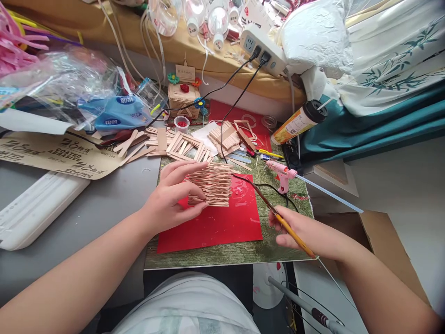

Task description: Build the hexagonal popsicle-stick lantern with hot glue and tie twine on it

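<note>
My left hand [177, 190] is curved around the left side of a box-like stack of wooden craft sticks [212, 185], fingers on its top and thumb at its near edge. The stack rests on a red sheet [208, 232]. In my right hand [295, 229] is a soldering iron [290, 232] with an orange-yellow handle and a dark metal shaft, its cord trailing from the rear end. The iron's thin tip points left, close to the stack's right side; whether it touches cannot be made out. Part of my right fingers is hidden behind the handle.
A pink glue gun [283, 174] with a long glue stick lies at the right. Loose craft sticks [184, 146] and a decorated stick box [184, 99] are behind. A tilted drink cup [295, 123], a power strip [262, 48] with black cords and sandpaper [55, 153] surround the workspace.
</note>
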`<state>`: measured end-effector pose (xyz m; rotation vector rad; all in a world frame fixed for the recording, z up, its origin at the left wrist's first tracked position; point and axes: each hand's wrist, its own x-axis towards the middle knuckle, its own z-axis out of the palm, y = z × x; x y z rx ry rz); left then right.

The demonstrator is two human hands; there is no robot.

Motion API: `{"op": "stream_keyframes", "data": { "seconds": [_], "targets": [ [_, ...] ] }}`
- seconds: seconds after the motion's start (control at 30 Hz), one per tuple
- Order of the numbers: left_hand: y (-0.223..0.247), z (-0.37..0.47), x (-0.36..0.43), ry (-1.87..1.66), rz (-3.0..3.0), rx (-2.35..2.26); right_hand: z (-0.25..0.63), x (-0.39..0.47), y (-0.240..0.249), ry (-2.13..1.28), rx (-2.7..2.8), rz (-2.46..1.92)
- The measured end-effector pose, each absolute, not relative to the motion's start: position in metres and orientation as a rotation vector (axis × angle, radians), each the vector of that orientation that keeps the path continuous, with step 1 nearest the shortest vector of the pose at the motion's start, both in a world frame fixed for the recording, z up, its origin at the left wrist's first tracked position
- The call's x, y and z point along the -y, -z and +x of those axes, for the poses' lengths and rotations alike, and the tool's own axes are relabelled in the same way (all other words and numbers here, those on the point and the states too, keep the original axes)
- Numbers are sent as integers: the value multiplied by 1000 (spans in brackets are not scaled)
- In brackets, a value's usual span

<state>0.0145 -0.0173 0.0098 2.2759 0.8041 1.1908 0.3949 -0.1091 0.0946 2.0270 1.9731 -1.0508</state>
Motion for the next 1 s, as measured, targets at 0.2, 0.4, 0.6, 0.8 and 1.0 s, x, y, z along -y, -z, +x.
{"op": "stream_keyframes", "data": {
  "seconds": [0.2, 0.4, 0.6, 0.8, 1.0],
  "targets": [
    [-11, 15, 17, -1199, 2316, -789, 377, 109, -59, 855, -1765, 2333],
    [-10, 15, 18, -1208, 2388, -744, 361, 106, -33, 589, -1780, 2410],
    [-7, 15, 18, -1190, 2458, -694, 365, 120, -15, 325, -2014, 2375],
    [-3, 15, 20, -1155, 2511, -638, 343, 135, -15, 253, -2651, 2236],
    [-3, 18, 22, -1180, 2496, -665, 297, 140, 1, 597, -3029, 2368]
  ]
}}
